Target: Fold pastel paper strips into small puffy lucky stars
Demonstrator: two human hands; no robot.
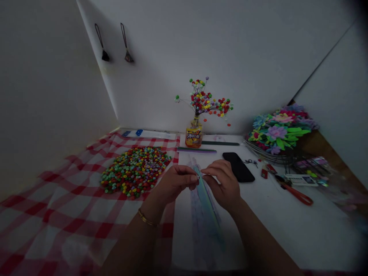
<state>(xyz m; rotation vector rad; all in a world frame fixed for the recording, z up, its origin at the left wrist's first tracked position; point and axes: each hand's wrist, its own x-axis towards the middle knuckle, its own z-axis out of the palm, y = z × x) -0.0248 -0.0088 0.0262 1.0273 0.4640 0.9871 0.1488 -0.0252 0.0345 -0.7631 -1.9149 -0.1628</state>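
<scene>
My left hand [180,178] is closed in a pinch, thumb against forefinger, on a small pale piece, likely a paper strip [199,177]. My right hand [222,182] meets it from the other side, with thumb and forefinger pinched at the same piece. The fingertips hide most of it. Below both hands, a bundle of long pastel paper strips [205,207] in blue, lilac and green lies lengthwise on the white board [182,237]. To the left of my left hand, a heap of small multicoloured folded stars [136,168] covers part of the checked cloth.
A bottle [193,136] with star-tipped stems stands at the back. A black phone [238,167], an orange-handled tool [299,195] and a basket of fuzzy flowers [277,132] are on the right. Dark strips [220,143] lie by the bottle; red-white checked cloth [94,230] spreads left.
</scene>
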